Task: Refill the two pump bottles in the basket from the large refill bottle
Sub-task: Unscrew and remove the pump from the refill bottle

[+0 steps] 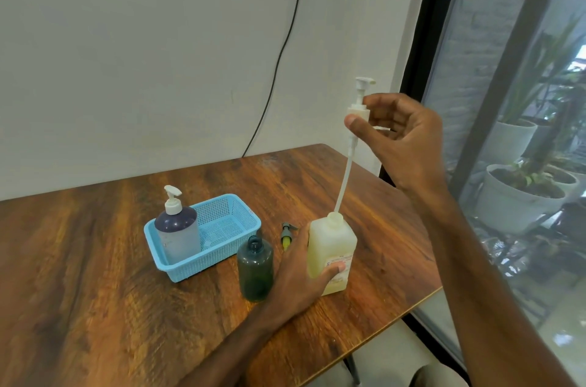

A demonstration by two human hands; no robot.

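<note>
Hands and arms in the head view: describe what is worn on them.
The left hand and right hand are bare: no gloves, rings, watch or bracelet in view. The left forearm and right forearm are uncovered to the frame's edge, so no sleeve shows.

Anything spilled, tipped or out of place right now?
No spill or tipping visible. The green bottle stands uncapped outside the basket, a pump lying loose beside it on the table; that fits mid-refill.

Pale square refill bottle, upright
</note>
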